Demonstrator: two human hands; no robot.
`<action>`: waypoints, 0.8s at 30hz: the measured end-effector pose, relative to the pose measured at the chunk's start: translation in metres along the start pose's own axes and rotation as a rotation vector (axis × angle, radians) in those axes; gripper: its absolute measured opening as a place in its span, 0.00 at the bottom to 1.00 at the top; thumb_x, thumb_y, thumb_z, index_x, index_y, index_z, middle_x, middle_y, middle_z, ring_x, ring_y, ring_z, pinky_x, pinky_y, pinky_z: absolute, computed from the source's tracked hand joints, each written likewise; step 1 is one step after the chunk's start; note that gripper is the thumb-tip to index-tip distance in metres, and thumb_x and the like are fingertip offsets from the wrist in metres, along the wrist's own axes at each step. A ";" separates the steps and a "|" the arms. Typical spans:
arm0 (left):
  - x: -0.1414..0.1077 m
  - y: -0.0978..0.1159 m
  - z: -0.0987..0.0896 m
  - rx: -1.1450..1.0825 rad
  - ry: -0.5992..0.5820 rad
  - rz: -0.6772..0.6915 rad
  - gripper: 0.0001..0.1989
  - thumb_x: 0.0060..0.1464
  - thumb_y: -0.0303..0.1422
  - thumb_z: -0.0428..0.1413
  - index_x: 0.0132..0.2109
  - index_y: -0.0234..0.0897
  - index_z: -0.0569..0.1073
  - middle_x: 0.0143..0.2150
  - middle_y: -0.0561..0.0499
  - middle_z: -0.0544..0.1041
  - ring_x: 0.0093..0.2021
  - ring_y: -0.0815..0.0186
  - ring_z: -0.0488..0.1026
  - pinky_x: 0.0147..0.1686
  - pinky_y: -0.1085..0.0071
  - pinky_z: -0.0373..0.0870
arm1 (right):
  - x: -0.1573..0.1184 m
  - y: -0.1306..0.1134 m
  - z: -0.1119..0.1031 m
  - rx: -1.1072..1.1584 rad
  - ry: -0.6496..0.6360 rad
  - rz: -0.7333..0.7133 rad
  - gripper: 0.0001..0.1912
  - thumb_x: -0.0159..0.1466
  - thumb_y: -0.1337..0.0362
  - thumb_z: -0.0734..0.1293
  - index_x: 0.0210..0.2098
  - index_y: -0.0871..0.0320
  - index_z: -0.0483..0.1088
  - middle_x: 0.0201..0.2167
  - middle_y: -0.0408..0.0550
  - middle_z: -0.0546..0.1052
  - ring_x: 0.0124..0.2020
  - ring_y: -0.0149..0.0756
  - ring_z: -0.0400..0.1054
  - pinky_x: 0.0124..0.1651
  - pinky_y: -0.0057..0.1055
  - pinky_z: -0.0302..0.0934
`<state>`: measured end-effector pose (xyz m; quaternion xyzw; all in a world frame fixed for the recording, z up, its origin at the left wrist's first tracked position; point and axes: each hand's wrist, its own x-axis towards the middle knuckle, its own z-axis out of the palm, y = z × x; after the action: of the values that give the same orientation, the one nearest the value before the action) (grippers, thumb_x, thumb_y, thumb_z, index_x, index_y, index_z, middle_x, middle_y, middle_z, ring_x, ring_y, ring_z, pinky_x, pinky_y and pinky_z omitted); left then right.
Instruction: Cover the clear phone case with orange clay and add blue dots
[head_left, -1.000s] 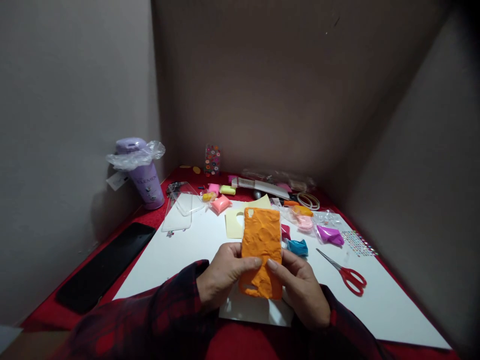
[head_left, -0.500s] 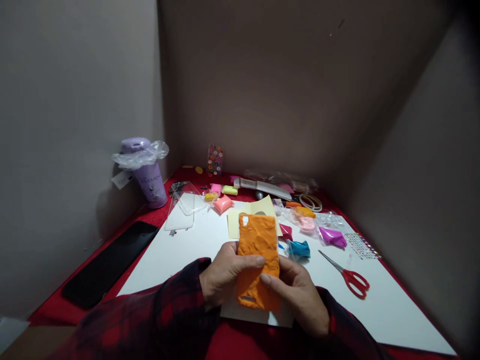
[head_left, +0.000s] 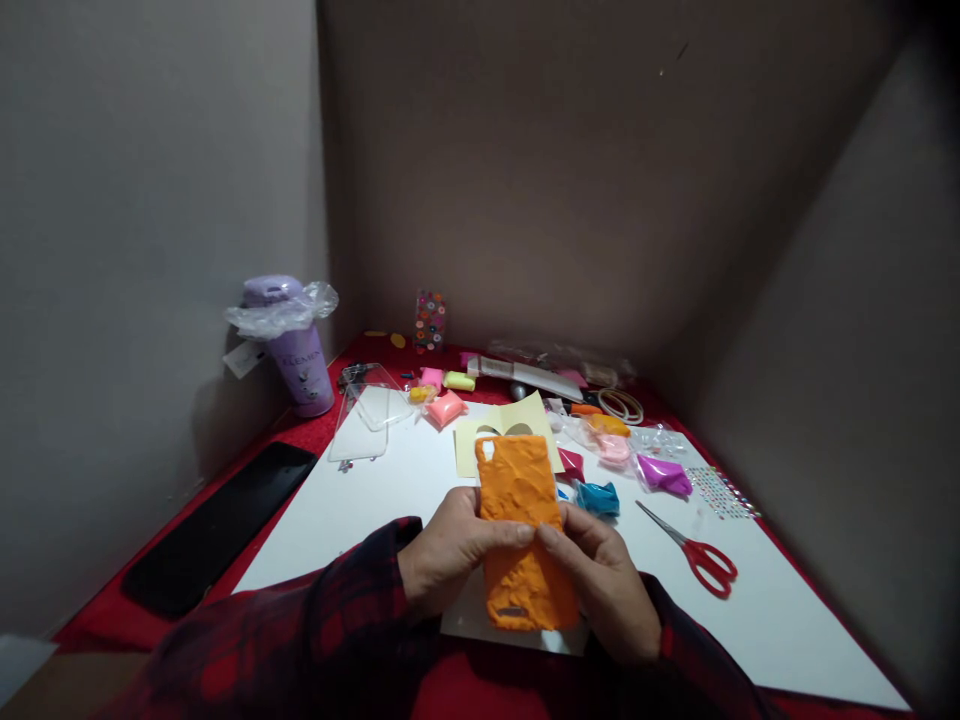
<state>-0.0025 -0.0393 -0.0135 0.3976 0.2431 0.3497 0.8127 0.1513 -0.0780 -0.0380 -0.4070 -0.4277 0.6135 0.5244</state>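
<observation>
A phone case [head_left: 517, 475] covered in lumpy orange clay is held up over the near edge of the white board. My left hand [head_left: 457, 545] grips its left side, thumb lying across the clay. On the right side, my right hand [head_left: 604, 570] grips it too, its thumb pressed on the clay close to the left thumb. The fingers behind the case are hidden. An opening shows at the case's top left corner and a slot near its bottom. Just behind it stands a folded pale yellow paper [head_left: 525, 408] with round cut-outs.
Red-handled scissors [head_left: 709, 565] lie at right, near a sheet of rhinestones [head_left: 724, 492] and purple [head_left: 664, 475] and blue [head_left: 598, 498] clay packets. At left are clear phone cases [head_left: 360, 430], a black phone [head_left: 221, 525] and a purple cup [head_left: 300, 370].
The orange case has dropped slightly and tilted, its lower end shifting right. My right thumb has moved up the clay, and the two thumbs are nearer each other.
</observation>
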 end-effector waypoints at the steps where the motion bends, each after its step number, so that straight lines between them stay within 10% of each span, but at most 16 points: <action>1: 0.000 0.000 0.000 -0.007 -0.017 -0.004 0.18 0.42 0.29 0.61 0.44 0.28 0.74 0.39 0.41 0.76 0.38 0.59 0.73 0.42 0.65 0.66 | 0.000 0.001 -0.001 0.003 -0.017 0.003 0.07 0.58 0.59 0.67 0.31 0.56 0.70 0.28 0.44 0.73 0.29 0.36 0.68 0.35 0.31 0.63; 24: 0.001 -0.001 -0.001 0.013 0.020 0.072 0.16 0.47 0.29 0.59 0.44 0.28 0.73 0.37 0.41 0.76 0.36 0.63 0.72 0.40 0.68 0.65 | 0.001 -0.002 0.002 -0.036 -0.029 -0.068 0.07 0.58 0.61 0.67 0.27 0.57 0.67 0.25 0.41 0.69 0.27 0.30 0.61 0.36 0.27 0.59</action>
<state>-0.0023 -0.0378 -0.0152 0.4078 0.2392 0.3811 0.7946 0.1493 -0.0772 -0.0358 -0.3927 -0.4597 0.5934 0.5314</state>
